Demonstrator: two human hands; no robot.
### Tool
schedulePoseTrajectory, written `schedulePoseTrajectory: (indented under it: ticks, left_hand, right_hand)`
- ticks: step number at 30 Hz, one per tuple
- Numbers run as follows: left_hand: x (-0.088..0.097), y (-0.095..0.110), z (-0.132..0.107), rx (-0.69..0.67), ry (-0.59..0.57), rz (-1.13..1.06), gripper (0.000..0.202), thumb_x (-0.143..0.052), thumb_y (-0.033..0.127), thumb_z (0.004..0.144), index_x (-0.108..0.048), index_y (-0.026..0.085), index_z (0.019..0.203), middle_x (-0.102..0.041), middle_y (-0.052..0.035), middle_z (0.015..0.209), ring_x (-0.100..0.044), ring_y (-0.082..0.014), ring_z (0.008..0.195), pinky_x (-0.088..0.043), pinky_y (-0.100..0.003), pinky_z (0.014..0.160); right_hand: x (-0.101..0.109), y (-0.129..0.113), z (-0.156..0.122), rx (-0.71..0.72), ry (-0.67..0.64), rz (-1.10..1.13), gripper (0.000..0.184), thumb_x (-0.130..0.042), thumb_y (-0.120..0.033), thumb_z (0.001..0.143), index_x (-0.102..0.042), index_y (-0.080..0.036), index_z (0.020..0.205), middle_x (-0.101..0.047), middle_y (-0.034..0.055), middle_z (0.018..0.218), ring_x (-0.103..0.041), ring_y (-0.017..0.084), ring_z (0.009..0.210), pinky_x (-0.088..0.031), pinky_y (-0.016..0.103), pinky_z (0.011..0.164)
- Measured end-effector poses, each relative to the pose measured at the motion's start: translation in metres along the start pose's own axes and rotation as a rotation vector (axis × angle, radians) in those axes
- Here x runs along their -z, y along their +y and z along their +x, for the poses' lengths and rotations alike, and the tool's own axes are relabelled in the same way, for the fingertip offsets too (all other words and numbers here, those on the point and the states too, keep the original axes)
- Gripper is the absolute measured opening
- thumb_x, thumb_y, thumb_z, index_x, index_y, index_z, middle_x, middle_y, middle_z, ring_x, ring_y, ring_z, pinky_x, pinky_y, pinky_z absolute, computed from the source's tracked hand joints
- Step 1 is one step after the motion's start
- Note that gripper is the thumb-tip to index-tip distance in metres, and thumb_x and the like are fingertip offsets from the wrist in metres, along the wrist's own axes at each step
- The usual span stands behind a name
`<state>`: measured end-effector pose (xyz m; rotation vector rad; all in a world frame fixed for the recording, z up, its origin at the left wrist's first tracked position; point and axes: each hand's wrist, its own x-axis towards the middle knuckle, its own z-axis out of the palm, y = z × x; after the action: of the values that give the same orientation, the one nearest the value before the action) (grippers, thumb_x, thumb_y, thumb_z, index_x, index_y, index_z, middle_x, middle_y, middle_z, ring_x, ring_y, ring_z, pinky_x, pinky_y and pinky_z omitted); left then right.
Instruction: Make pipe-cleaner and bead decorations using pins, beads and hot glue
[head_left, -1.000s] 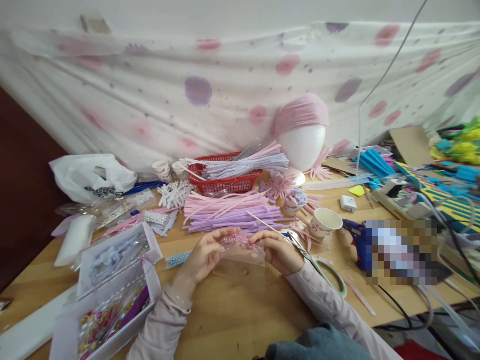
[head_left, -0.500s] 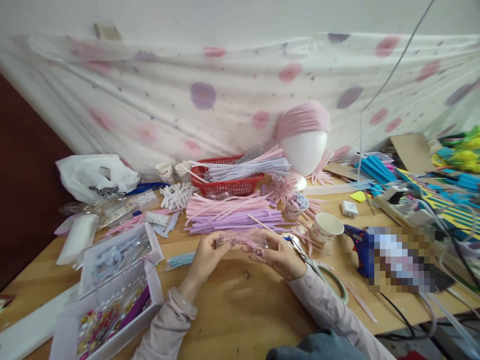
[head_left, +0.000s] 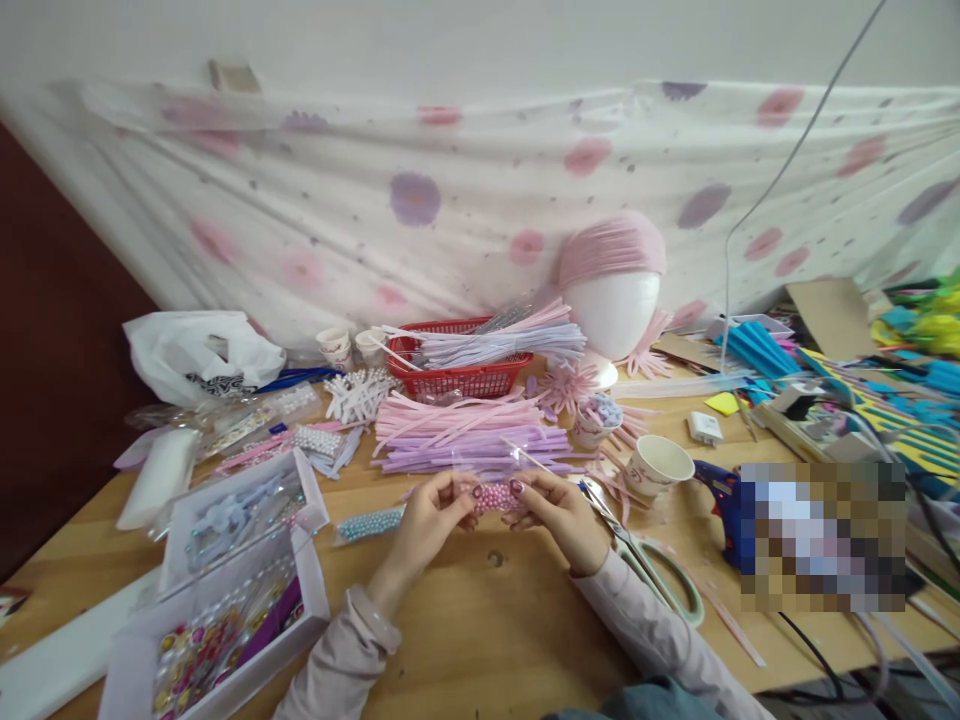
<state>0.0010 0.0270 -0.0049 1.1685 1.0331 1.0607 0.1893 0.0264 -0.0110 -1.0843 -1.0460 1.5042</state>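
Note:
A small clear bag of pink beads (head_left: 495, 497) is stretched between both hands above the table. My left hand (head_left: 444, 508) pinches its left end, and my right hand (head_left: 551, 505) grips the right end with thumb and fingers. The clear plastic of the bag rises above the beads. A bag of blue beads (head_left: 369, 525) lies on the table left of my left hand. Just beyond the hands are bundles of purple pipe cleaners (head_left: 480, 450) and pink pipe cleaners (head_left: 457, 415). Scissors (head_left: 637, 550) with pale green handles lie right of my right hand.
White boxes of beads (head_left: 319, 590) stand at the left. Behind the bundles are a red basket (head_left: 465, 382) and a white foam head (head_left: 615, 310). A paper cup (head_left: 660, 468) and a blue glue gun (head_left: 724, 510) sit at the right, near cables.
The bag of pink beads has been turned and pulled more upright, so its beads face me more clearly. Both hands have shifted a little, and the view has tilted slightly.

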Motion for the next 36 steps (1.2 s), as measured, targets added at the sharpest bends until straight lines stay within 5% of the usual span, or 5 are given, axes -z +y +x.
schedulePoseTrajectory:
  ticks: [4,11,20,29,36]
  left_hand:
    - [-0.001,-0.001,-0.001,0.041,-0.002,-0.096,0.034,-0.074,0.042,0.07,-0.067,0.016,0.092,-0.07,-0.0029,0.078,-0.065,-0.0162,0.069,-0.053,-0.027,0.064]
    - [-0.008,0.004,-0.001,0.074,-0.045,-0.136,0.035,-0.08,0.031,0.062,-0.067,0.015,0.092,-0.075,-0.0079,0.089,-0.069,-0.0229,0.087,-0.053,-0.033,0.08]
    - [-0.014,0.002,-0.003,0.156,-0.039,-0.275,0.033,-0.079,0.03,0.06,-0.072,0.015,0.089,-0.075,-0.0082,0.089,-0.069,-0.0234,0.082,-0.054,-0.036,0.078]
    - [0.002,0.01,-0.007,-0.034,-0.132,-0.018,0.026,-0.076,0.035,0.07,-0.076,0.019,0.091,-0.073,-0.0093,0.106,-0.064,-0.0271,0.105,-0.046,-0.038,0.095]
    - [0.003,0.008,-0.007,-0.107,-0.224,-0.007,0.029,-0.079,0.022,0.067,-0.075,0.019,0.095,-0.067,-0.0113,0.121,-0.058,-0.028,0.118,-0.042,-0.04,0.103]
  right_hand:
    - [-0.001,-0.001,0.0,-0.02,0.056,0.016,0.044,-0.084,-0.049,0.059,-0.069,-0.015,0.082,-0.071,0.0027,0.066,-0.068,0.016,0.053,-0.055,0.024,0.048]
    - [-0.004,-0.004,-0.001,0.02,-0.1,-0.021,0.04,-0.083,-0.047,0.059,-0.068,-0.017,0.08,-0.07,0.0008,0.067,-0.065,0.015,0.052,-0.053,0.024,0.043]
    - [-0.001,0.002,0.0,-0.01,-0.021,0.036,0.029,-0.085,-0.039,0.059,-0.072,-0.017,0.074,-0.07,0.0006,0.064,-0.063,0.013,0.05,-0.053,0.024,0.048]
    - [0.0,-0.001,0.0,-0.065,-0.019,0.17,0.028,-0.081,-0.032,0.059,-0.075,-0.018,0.082,-0.071,0.0025,0.071,-0.062,0.012,0.05,-0.053,0.024,0.048]
    - [0.003,-0.003,0.002,-0.138,-0.036,0.314,0.019,-0.072,-0.02,0.062,-0.075,-0.017,0.08,-0.068,0.0,0.065,-0.061,0.01,0.048,-0.051,0.018,0.045]
